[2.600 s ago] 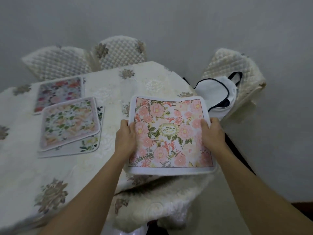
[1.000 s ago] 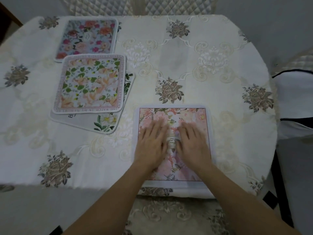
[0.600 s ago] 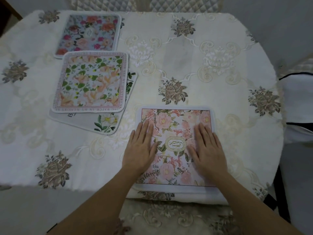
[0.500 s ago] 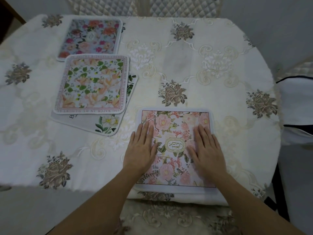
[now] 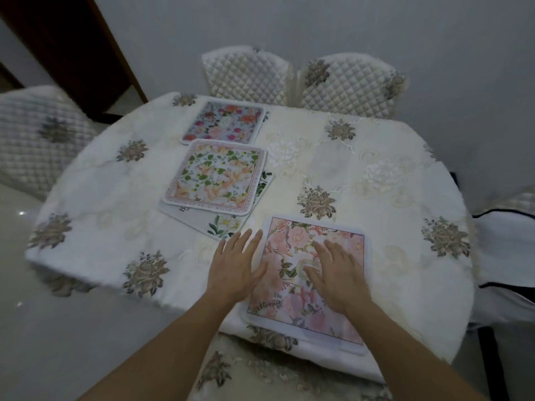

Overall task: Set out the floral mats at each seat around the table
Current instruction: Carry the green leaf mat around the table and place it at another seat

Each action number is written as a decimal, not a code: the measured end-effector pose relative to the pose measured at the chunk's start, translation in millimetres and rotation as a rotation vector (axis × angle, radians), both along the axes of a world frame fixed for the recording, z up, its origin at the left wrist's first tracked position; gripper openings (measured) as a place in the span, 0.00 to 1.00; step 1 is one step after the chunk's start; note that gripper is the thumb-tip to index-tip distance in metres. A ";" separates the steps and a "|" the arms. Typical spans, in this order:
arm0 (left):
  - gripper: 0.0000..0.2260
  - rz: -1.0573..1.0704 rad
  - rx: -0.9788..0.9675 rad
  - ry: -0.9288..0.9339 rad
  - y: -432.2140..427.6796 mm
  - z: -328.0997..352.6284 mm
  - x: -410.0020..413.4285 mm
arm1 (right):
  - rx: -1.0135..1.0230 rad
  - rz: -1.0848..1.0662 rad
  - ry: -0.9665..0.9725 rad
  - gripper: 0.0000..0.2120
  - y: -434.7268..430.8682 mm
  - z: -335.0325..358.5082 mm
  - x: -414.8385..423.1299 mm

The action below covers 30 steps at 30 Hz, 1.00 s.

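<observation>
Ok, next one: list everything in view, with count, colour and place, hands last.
pink floral mat: one, pink, near table edge.
orange-and-green mat: one, left of centre, atop the white mat.
white mat: one, white with green leaves, mostly covered.
red-rose mat: one, grey-blue, far edge.
tablecloth: one, cream with brown flowers, covering the table.
quilted chairs: three, cream, two far, one left.
seat cover: one, cream, below the near edge.
white cloth with dark trim: one, far right.
door: one, dark brown, upper left.
left hand: one, open, at the pink mat's left edge.
right hand: one, flat on the pink mat.
</observation>
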<state>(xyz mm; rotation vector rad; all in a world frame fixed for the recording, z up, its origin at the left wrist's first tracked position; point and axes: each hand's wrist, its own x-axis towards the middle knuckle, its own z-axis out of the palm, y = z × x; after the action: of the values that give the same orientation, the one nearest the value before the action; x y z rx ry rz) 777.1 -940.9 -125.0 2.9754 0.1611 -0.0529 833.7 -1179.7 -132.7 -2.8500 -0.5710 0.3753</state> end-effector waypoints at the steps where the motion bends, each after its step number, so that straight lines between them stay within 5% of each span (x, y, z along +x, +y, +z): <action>1: 0.31 0.035 0.008 -0.024 5.9 7.5 -8.6 | 0.000 0.031 -0.005 0.39 6.9 5.8 -0.6; 19: 0.30 0.563 0.134 -0.182 160.0 74.3 -198.2 | 0.091 0.534 -0.184 0.32 228.3 77.2 -73.1; 30: 0.28 0.731 0.139 -0.228 316.4 86.1 -349.2 | 0.083 0.744 -0.247 0.29 427.4 91.7 -212.3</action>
<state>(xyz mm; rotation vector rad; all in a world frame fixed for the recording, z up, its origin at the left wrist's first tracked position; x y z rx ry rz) 427.9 -624.5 -38.8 2.8204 1.2310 0.3928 621.3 -752.4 -41.0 -2.5136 -1.6499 0.0955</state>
